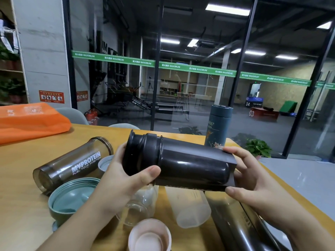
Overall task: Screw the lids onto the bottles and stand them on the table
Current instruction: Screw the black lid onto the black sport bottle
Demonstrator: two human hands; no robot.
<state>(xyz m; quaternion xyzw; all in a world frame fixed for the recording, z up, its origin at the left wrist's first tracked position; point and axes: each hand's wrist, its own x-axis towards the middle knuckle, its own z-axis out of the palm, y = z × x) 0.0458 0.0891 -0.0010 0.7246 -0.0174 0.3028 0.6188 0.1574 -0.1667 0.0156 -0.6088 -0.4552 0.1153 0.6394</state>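
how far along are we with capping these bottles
Done: one dark green bottle stands capped at the table's far edge. In hand: the left hand grips the lid of a black bottle, the right hand its base. Left: the MYPROTEIN shaker and others lie uncapped.

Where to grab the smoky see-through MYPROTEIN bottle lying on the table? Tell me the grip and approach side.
Grip the smoky see-through MYPROTEIN bottle round the middle of its barrel, coming from above with fingers wrapping across it. It lies on its side, lidless, mouth pointing away, so the rounded flank is the open face. The mint-green lid crowds its near end.
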